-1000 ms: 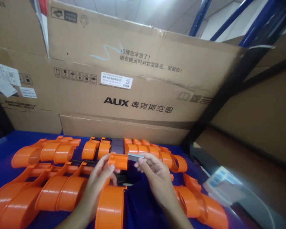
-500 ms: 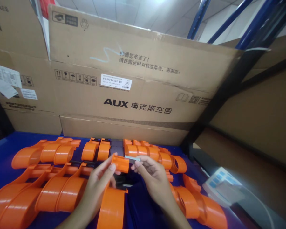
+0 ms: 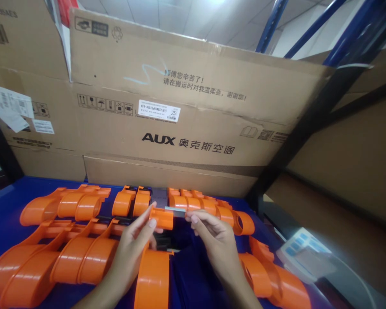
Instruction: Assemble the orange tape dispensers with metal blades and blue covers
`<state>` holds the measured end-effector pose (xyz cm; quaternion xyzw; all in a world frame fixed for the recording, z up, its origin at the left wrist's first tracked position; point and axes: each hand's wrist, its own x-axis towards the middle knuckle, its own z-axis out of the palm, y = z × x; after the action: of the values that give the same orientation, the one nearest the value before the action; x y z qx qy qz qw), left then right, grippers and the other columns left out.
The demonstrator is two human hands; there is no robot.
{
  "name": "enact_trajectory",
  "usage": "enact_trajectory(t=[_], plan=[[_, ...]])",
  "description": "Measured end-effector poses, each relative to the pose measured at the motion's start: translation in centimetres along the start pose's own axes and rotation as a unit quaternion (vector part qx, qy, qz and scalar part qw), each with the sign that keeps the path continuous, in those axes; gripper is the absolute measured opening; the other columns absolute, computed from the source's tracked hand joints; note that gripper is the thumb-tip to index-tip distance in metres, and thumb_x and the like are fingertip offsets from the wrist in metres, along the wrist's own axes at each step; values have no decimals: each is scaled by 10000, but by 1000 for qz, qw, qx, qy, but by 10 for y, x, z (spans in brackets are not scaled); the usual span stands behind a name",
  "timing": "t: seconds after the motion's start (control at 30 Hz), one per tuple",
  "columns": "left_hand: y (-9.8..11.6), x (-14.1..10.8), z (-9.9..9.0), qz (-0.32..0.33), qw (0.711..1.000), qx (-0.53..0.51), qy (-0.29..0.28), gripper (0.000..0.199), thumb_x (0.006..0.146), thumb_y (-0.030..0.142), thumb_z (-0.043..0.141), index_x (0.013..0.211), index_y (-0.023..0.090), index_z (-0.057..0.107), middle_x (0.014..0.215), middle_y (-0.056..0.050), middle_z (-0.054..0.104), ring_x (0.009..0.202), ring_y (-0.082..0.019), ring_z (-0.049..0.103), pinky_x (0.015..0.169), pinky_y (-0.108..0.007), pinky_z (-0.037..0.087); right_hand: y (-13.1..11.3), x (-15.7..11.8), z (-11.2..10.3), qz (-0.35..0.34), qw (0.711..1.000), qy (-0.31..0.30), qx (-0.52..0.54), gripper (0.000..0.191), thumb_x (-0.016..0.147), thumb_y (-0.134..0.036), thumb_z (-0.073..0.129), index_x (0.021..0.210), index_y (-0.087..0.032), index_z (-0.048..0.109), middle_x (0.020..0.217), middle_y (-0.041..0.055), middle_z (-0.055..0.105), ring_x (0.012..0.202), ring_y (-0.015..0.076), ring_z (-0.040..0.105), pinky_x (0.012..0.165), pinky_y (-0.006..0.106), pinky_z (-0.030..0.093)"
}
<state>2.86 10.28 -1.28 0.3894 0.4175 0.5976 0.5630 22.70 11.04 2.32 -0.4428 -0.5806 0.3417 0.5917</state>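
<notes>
My left hand pinches the end of an orange plastic part between thumb and fingers. The wide curved body of an orange part is below that hand. A thin grey metal strip reaches from the top edge of the held orange end towards the right. Thumb and fingertips of my right hand close on the strip's right end. How far the strip sits inside the orange part cannot be seen.
Rows of orange curved parts lie on the blue surface on both sides. Cardboard stands behind. At the right are a white and blue device and a dark post.
My right hand has shifted right, holding the strip nearer its end. More of the strip shows between the hands. The camera view has shifted slightly.
</notes>
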Motion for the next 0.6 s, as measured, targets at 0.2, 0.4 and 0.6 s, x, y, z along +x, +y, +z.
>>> enact_trajectory(t=[0.2, 0.4, 0.6], plan=[[-1, -2, 2, 8, 1000, 19, -12, 787, 831, 588, 749, 1482, 175, 589, 717, -23, 711, 587, -138, 546, 593, -247, 429, -3, 0, 0, 2, 1000, -28, 1, 123, 884, -339, 768, 935, -246, 831, 877, 37, 791, 806, 204, 703, 797, 322, 582], [-5, -5, 1, 4, 998, 34, -46, 744, 874, 561, 720, 1506, 202, 560, 701, 5, 666, 599, -126, 490, 588, -241, 399, 1, -4, 4, 2, 998, -65, 9, 121, 912, -326, 746, 892, -228, 814, 932, 51, 790, 879, 212, 712, 849, 318, 563], [-5, -4, 1, 1, 998, 34, -54, 754, 864, 554, 730, 1510, 206, 556, 700, 6, 677, 569, -120, 509, 585, -246, 418, 3, -5, 4, -15, 996, -86, -12, 140, 958, -321, 688, 957, -225, 790, 998, 61, 781, 928, 227, 718, 848, 335, 561]])
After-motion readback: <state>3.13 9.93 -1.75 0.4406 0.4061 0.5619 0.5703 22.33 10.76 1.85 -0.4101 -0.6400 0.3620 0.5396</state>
